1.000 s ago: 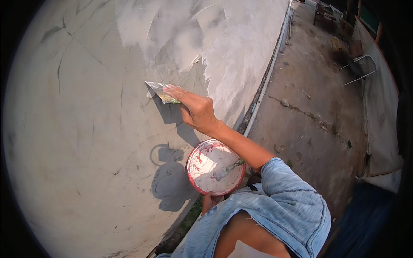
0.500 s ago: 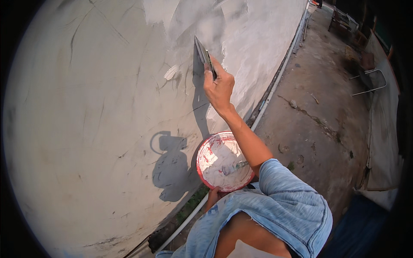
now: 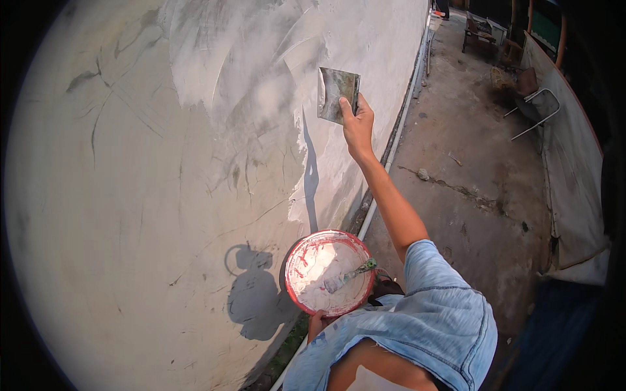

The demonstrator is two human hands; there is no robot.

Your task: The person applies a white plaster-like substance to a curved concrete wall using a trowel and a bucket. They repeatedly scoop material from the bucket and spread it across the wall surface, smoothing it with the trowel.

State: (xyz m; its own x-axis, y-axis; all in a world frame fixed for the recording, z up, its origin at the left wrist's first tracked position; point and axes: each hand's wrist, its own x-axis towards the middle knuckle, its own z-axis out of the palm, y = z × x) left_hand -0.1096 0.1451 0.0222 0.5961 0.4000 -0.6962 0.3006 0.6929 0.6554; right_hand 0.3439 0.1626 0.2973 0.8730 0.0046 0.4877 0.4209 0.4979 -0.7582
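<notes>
My right hand [image 3: 359, 130] is closed on a flat metal scraper blade [image 3: 331, 89], its broad face turned toward me and a pale smear of filler along its left edge. The blade stands off the wall [image 3: 163, 195], where wet white filler [image 3: 274, 85] covers the upper part. At my waist, my left hand [image 3: 317, 322] grips the near rim of a round red bucket [image 3: 291, 294]. White paste [image 3: 319, 260] fills it. On the paste lies a putty knife [image 3: 349, 276], coated in white, with its green and dark handle resting toward the rim.
A white pipe [image 3: 389, 159] runs along the wall's foot. Cracked concrete ground [image 3: 450, 195] stretches to the right, with a metal-framed chair [image 3: 538, 114] and a hanging pale sheet [image 3: 570, 176] beyond. Farther off stands wooden furniture [image 3: 479, 29], and a person's leg shows at the top.
My right hand has swung right and away from the wall, turning the scraper from edge-on to face-on. The bucket sits lower in view, and the putty knife's handle now shows fully.
</notes>
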